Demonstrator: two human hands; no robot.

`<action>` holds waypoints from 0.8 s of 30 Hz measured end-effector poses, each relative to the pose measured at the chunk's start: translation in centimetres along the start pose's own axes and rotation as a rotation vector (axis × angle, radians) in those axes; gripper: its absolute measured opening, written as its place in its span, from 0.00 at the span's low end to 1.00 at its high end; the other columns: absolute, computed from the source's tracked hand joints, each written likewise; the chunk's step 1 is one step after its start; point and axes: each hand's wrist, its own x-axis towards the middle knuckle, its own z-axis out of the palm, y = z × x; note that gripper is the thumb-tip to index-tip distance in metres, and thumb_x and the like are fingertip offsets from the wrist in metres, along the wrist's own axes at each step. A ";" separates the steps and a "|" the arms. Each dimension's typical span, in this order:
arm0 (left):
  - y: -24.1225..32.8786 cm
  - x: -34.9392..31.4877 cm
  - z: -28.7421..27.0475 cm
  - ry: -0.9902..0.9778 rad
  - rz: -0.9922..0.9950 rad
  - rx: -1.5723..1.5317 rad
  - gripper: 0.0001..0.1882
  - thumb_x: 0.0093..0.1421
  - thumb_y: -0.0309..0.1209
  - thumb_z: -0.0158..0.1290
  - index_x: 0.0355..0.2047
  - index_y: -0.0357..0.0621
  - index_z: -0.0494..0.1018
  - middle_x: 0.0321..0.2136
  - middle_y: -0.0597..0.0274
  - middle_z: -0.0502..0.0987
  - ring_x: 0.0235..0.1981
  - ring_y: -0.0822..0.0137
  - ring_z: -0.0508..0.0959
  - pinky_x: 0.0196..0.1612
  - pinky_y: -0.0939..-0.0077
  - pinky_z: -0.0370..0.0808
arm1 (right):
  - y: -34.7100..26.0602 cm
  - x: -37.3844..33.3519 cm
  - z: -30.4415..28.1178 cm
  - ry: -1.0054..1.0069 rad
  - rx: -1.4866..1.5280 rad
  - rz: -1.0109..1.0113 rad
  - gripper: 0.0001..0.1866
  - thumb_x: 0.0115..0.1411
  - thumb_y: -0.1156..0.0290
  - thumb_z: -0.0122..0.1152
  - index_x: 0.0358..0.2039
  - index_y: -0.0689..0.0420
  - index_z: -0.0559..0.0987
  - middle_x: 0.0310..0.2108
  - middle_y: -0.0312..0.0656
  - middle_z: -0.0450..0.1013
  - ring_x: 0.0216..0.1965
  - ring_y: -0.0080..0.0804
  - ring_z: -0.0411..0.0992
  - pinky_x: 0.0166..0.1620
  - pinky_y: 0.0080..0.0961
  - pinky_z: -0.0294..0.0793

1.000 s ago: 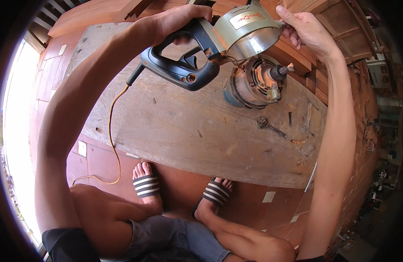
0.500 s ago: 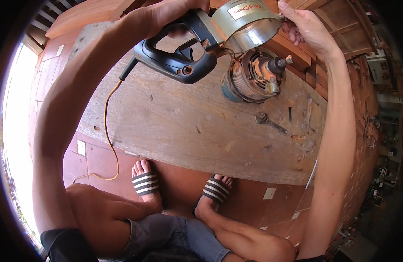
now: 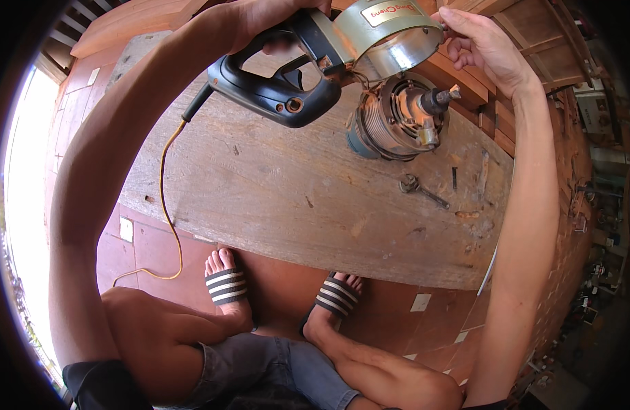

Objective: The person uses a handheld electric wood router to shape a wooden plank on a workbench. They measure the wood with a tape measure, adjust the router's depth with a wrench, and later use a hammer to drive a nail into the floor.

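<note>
In my left hand (image 3: 277, 20), at the top of the view, is the black handle of a power tool housing (image 3: 277, 92). My fingers are closed around it and partly hidden behind it. The housing carries a grey-green metal ring (image 3: 390, 44) with a shiny inside. At the ring's right rim my right hand (image 3: 479, 44) has thumb and curled fingers drawn together; what they pinch is too small to make out. Just below the ring stands a round motor unit (image 3: 397, 119) with a collet and a bit (image 3: 446, 99). Wires run near the ring's lower left edge.
A worn wooden board (image 3: 274, 178) bears the motor unit, a small wrench (image 3: 424, 191) and a thin dark piece (image 3: 454, 178). A yellow cord (image 3: 163, 178) hangs from the handle to the tiled floor (image 3: 158, 253). Reddish wooden furniture parts (image 3: 533, 41) stand behind.
The housing's handle has shifted very slightly left and up, and its ring slightly right. My right hand has moved a little downward with its grip unchanged. The motor unit stays almost in place.
</note>
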 end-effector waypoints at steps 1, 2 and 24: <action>0.0 0.0 0.0 0.003 -0.001 0.001 0.16 0.61 0.42 0.55 0.35 0.40 0.79 0.21 0.61 0.80 0.14 0.72 0.74 0.16 0.79 0.68 | -0.6 -0.6 0.8 0.018 0.113 -0.072 0.32 0.71 0.34 0.54 0.29 0.53 0.78 0.21 0.25 0.66 0.22 0.12 0.66 0.26 0.14 0.69; -0.1 0.0 -0.1 0.003 0.009 0.004 0.16 0.61 0.42 0.55 0.35 0.40 0.79 0.22 0.61 0.80 0.14 0.72 0.74 0.16 0.79 0.68 | -0.1 0.1 0.1 -0.020 0.030 -0.009 0.32 0.71 0.34 0.55 0.29 0.53 0.78 0.21 0.25 0.65 0.22 0.12 0.65 0.26 0.14 0.69; 0.9 -0.3 0.2 0.030 0.042 0.068 0.15 0.62 0.42 0.55 0.37 0.43 0.79 0.23 0.63 0.79 0.17 0.73 0.74 0.20 0.79 0.68 | 0.9 0.1 -2.0 -0.051 -0.080 0.091 0.30 0.73 0.36 0.52 0.29 0.51 0.76 0.21 0.24 0.64 0.21 0.12 0.64 0.23 0.14 0.65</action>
